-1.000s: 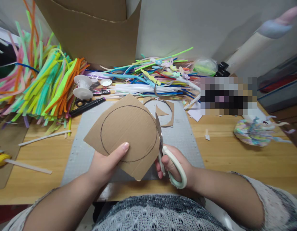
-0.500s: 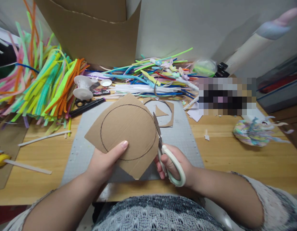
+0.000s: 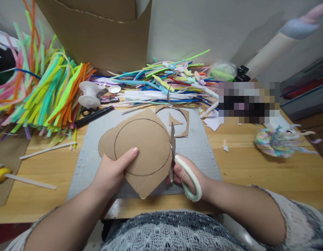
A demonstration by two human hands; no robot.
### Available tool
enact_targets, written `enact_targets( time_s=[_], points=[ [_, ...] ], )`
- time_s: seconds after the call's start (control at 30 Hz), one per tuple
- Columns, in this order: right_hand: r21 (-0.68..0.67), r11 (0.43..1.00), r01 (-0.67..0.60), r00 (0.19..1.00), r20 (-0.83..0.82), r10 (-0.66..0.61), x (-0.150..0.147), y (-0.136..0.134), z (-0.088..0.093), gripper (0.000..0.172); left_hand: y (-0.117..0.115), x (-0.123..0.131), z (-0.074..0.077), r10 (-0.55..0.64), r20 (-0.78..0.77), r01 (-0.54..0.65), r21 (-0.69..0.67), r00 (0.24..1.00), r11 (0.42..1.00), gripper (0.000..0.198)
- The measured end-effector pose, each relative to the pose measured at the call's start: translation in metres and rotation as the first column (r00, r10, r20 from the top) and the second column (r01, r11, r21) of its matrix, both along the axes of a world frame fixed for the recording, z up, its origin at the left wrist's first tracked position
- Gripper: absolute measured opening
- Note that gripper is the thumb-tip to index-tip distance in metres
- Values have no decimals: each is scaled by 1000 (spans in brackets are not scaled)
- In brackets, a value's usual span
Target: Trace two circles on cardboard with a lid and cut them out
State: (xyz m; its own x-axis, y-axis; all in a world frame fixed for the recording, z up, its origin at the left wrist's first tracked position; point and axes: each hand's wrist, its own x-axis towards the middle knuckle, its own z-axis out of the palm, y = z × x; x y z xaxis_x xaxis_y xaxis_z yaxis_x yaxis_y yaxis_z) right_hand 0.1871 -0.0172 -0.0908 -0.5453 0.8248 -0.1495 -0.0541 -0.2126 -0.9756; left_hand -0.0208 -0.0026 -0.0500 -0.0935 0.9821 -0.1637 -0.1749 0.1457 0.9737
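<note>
A brown cardboard piece (image 3: 143, 143) with a circle drawn on it in dark line is held over the grey cutting mat (image 3: 85, 157). My left hand (image 3: 113, 170) pinches its lower left part, thumb on top and fingers hidden underneath. My right hand (image 3: 187, 174) grips white-handled scissors (image 3: 191, 184), whose blades meet the cardboard's right edge close to the drawn line. Behind the left side of that piece, a rounded brown cardboard shape (image 3: 105, 141) shows on the mat. Farther back lies a cardboard frame (image 3: 186, 129) with a round hole and a small triangular scrap (image 3: 174, 119).
Bundled colourful pipe cleaners (image 3: 54, 90) fill the back left, with more strewn along the back (image 3: 161, 94). A wire spool (image 3: 89, 94) and black marker (image 3: 94, 116) lie near the mat. A pastel fuzzy figure (image 3: 273, 141) stands at the right.
The held cardboard has turned and shifted slightly right at its left side, uncovering the rounded shape behind it. The scissor blades have moved a little against its right edge.
</note>
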Motion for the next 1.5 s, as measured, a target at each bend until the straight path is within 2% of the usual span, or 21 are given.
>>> enact_targets(
  time_s=[0.1,0.23,0.5,0.77,1.0,1.27,1.5],
  points=[
    [63,998,-9,1000,14,8,2,0,-1,53,-2,1,2,-9,5,10,-40,1000,999,59],
    [82,997,-4,1000,25,2,2,2,5,54,-2,0,3,-13,-17,13,-4,1000,1000,59],
    [-50,998,30,999,-25,-31,-1,0,12,57,-3,-3,-2,-16,-8,16,11,1000,1000,55],
    [-170,983,69,998,13,-67,-2,-3,18,57,-4,-6,-4,-20,-91,23,39,996,999,53],
    [-175,982,74,996,54,-65,-1,-3,23,58,-4,-6,-2,18,-57,-16,44,998,999,60],
    [-222,972,82,995,81,-66,-1,-3,24,57,-2,-8,1,-2,-37,3,25,999,1000,62],
    [-184,982,38,997,76,-24,0,-1,23,54,1,-12,9,-16,-99,18,26,995,999,59]
  ],
)
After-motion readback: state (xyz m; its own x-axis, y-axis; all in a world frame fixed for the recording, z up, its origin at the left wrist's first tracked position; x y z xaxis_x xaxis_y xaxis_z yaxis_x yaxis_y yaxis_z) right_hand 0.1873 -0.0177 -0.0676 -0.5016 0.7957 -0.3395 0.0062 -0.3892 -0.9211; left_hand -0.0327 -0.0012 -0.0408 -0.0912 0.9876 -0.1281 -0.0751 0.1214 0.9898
